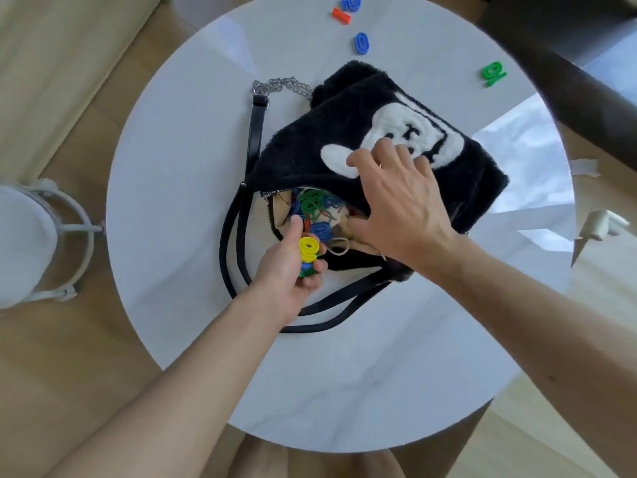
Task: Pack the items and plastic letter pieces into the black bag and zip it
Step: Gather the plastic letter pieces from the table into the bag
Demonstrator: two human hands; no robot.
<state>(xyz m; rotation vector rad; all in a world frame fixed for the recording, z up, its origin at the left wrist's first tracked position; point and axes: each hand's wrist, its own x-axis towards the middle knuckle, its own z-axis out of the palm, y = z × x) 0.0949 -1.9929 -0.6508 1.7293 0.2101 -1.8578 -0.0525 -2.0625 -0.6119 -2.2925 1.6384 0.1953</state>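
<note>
Left fingers (319,266): curled round a stack of letter pieces (307,248), yellow on top, green and blue below; the thumb is laid along its upper side.
Left hand (287,267): held at the lower centre of the frame, just beside the bag's opening.
Right fingers (389,150): spread on the plush upper flap; the thumb appears hooked under the rim, so the flap is pinched and kept lifted.
Right hand (403,205): laid across the black bag (303,150) at mid-frame.
Mouth (320,208): gaping, unzipped, with coloured pieces already seen inside.
Deciding relation: the mouth lies immediately up and to the right of the held stack; its long axis runs from centre-left down to the right; the left hand is the nearer one, and only a short tip forward is judged necessary.
Loose letter pieces (361,43): left on the tabletop (179,160) at the upper centre and upper right, well apart from both hands.
Straps (238,236): looped at the bag's left and lower side.
</note>
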